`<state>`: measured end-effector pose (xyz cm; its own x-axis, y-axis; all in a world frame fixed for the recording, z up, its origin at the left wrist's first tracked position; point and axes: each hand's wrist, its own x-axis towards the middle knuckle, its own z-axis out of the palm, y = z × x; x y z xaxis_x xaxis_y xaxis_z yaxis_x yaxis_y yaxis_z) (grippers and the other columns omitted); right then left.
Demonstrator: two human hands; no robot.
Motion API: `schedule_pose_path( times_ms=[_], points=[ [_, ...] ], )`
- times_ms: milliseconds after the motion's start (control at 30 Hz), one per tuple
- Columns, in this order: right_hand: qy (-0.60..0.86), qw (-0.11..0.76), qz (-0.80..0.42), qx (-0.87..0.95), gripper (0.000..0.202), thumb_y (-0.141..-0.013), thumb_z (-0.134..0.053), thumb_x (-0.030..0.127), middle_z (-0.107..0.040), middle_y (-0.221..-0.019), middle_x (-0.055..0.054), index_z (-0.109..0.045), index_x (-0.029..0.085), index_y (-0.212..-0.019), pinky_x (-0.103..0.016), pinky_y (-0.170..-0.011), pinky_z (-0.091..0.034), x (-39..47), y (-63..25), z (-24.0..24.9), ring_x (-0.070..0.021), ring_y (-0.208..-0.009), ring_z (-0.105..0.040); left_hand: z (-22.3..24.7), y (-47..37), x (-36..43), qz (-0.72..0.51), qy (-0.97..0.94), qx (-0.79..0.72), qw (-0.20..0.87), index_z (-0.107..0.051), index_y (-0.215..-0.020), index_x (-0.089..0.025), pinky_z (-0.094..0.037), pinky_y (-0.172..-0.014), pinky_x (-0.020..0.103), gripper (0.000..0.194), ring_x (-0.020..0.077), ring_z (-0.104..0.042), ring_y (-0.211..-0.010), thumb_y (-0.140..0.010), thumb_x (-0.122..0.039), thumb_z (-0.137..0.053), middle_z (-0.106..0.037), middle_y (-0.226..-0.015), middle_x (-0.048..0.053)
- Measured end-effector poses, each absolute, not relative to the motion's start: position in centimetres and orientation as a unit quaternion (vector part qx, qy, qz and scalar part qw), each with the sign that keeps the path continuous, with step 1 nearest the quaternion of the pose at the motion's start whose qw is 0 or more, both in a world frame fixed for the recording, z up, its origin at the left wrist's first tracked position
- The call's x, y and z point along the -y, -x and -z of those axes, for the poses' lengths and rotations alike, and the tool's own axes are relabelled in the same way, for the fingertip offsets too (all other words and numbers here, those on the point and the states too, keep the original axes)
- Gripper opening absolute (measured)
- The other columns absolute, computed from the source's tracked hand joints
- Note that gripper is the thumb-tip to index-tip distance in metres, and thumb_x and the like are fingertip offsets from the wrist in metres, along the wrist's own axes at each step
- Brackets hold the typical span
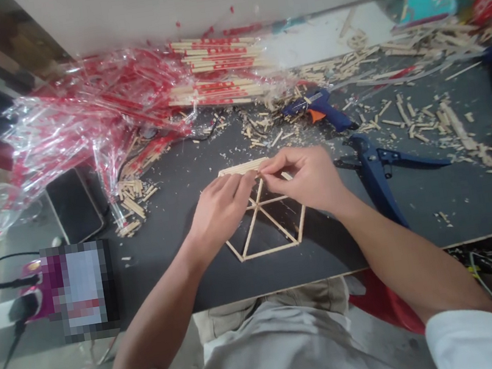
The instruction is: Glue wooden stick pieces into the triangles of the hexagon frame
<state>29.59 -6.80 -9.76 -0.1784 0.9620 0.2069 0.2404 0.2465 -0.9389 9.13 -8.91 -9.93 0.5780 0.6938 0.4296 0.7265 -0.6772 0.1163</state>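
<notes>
On the dark tabletop lies a wheel-like frame of thin wooden sticks [271, 251], six-sided, with spokes meeting in its middle. My left hand [219, 210] rests over the frame's left and far part, its fingers closed on it. Several sticks lie side by side along the far edge [241, 167]. My right hand [307, 178] pinches with thumb and forefinger at the far corner, on what looks like the end of a wooden stick. The fingertips of both hands nearly touch there and partly hide the sticks.
Behind the frame lie a blue glue gun [320, 108] and stick offcuts [410, 110]. Blue cutters [376, 174] lie right of my hand. Red-printed plastic wrappers [90, 103] and bundled sticks [218, 59] fill the back left. A phone [74, 205] and purple power strip [35, 290] are left.
</notes>
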Motion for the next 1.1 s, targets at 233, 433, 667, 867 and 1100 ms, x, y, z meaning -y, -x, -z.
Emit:
schedule_pose_path(
  times_ms=[233,433,667,867,1100],
  points=[
    [0.458,0.436,-0.358,0.687,0.007,-0.080,-0.077,0.024,-0.082,-0.085,-0.005,-0.075,0.022,-0.074,-0.035,-0.073,-0.062,7.0,-29.7,9.5,-0.0213,-0.077,-0.077,9.8,-9.4,8.8,0.231,0.885,0.397,0.072,-0.065,-0.108,-0.015,-0.047,-0.069,0.027,0.034,0.0145,-0.064,-0.070,-0.110,-0.012,-0.031,-0.070,-0.078,0.003],
    [0.446,0.437,-0.369,0.689,0.009,-0.084,-0.077,0.029,-0.083,-0.089,-0.004,-0.075,0.023,-0.078,-0.035,-0.079,-0.064,6.8,-29.7,9.6,-0.0217,-0.084,-0.079,10.0,-9.1,8.6,0.286,0.874,0.385,0.073,-0.064,-0.105,-0.015,-0.046,-0.066,0.027,0.026,0.0139,-0.062,-0.067,-0.111,-0.015,-0.038,-0.068,-0.075,0.001],
    [0.515,0.379,-0.288,0.713,0.029,-0.091,-0.071,0.040,-0.080,-0.115,-0.011,-0.078,0.019,-0.110,-0.045,-0.097,-0.061,7.0,-33.2,5.5,-0.0270,-0.105,-0.077,10.4,-8.5,8.2,0.315,0.864,0.393,0.025,-0.067,-0.109,-0.015,-0.049,-0.067,0.025,0.022,0.0135,-0.067,-0.069,-0.111,-0.020,-0.045,-0.074,-0.081,0.003],
    [0.665,0.137,-0.093,0.729,0.057,-0.096,-0.057,0.062,-0.068,-0.141,-0.021,-0.068,0.021,-0.135,-0.058,-0.116,-0.045,9.7,-42.1,5.7,-0.0408,-0.134,-0.062,10.3,-8.3,8.3,0.312,0.851,0.416,-0.073,-0.067,-0.120,-0.016,-0.054,-0.072,0.022,0.032,0.0124,-0.074,-0.080,-0.109,-0.016,-0.038,-0.079,-0.094,0.006],
    [0.709,-0.031,-0.048,0.703,0.102,-0.096,-0.057,0.070,-0.041,-0.158,-0.042,-0.025,0.000,-0.164,-0.064,-0.116,-0.041,13.5,-47.7,11.2,-0.0551,-0.151,-0.040,9.9,-8.8,8.6,0.312,0.837,0.428,-0.137,-0.068,-0.115,-0.013,-0.054,-0.071,0.021,0.030,0.0117,-0.074,-0.078,-0.107,-0.015,-0.039,-0.079,-0.095,0.009]
  ],
)
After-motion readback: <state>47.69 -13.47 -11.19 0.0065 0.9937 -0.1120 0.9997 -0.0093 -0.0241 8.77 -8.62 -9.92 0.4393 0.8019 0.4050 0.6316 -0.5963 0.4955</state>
